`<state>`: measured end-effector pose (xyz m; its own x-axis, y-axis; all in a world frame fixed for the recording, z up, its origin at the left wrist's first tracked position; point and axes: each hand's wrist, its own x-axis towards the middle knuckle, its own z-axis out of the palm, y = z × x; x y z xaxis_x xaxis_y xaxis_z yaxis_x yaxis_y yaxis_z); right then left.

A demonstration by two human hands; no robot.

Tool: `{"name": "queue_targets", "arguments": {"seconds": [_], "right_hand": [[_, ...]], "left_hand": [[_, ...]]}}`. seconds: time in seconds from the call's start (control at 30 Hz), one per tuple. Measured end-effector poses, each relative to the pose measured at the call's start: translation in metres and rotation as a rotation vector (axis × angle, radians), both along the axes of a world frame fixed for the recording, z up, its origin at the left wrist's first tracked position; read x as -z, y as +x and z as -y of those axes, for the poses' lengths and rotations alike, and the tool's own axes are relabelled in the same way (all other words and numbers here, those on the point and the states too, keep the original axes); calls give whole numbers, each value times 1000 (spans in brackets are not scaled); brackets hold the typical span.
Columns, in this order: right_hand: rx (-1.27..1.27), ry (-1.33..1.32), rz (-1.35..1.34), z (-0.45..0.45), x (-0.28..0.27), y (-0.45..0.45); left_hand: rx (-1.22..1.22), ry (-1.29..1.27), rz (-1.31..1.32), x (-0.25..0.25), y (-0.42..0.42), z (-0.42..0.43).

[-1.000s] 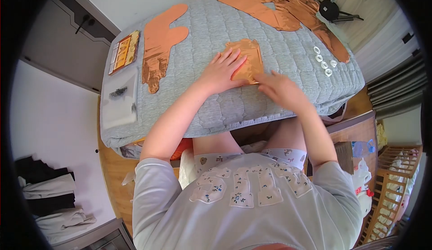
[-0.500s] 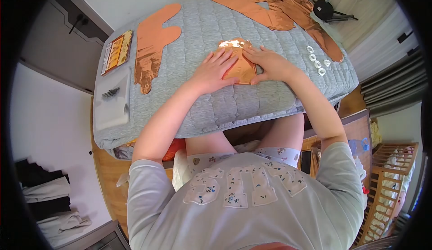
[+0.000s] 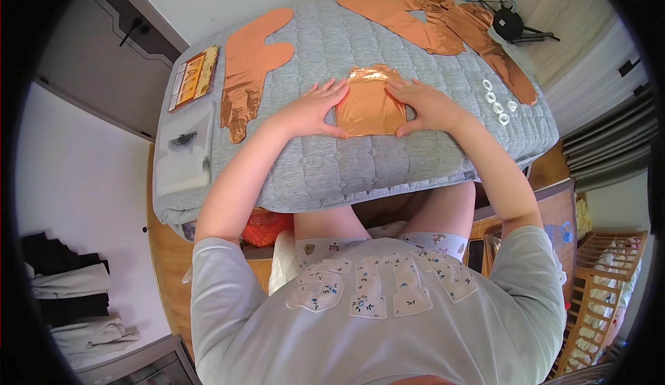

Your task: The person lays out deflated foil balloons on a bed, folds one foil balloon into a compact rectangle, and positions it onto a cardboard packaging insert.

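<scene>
A folded, shiny copper-coloured foil piece (image 3: 372, 108) lies flat on the grey quilted mattress (image 3: 312, 170). Its far end is crinkled and reflects the light. My left hand (image 3: 315, 110) rests at its left edge with fingers spread, holding nothing. At the right edge lies my right hand (image 3: 424, 106), fingers apart, the fingertips on the foil. Both palms face down and both thumbs point in toward the near corners.
Flat copper foil shapes lie at the left (image 3: 249, 70) and far right (image 3: 422, 25). White rings (image 3: 490, 97) sit on the right side. A colourful packet (image 3: 194, 78) and a clear bag (image 3: 181, 153) lie left. A black router (image 3: 508, 23) stands back right.
My right hand has moved from the foil's near corner to its right edge. My left hand has slid off the foil's top to its left edge, so more foil shows.
</scene>
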<state>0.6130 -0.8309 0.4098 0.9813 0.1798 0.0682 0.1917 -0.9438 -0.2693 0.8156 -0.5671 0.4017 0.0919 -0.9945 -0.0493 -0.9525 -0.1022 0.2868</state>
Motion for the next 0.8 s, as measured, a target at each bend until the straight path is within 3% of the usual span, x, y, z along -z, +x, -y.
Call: {"name": "queue_targets", "arguments": {"seconds": [0.33, 0.77, 0.8], "right_hand": [[-43, 22, -18, 1, -8, 9], [-42, 79, -10, 5, -2, 7], [-39, 78, -1, 5, -2, 7]], "left_hand": [[-154, 83, 143, -8, -6, 3], [-244, 279, 101, -21, -10, 10], [-307, 304, 199, -29, -17, 11]]}}
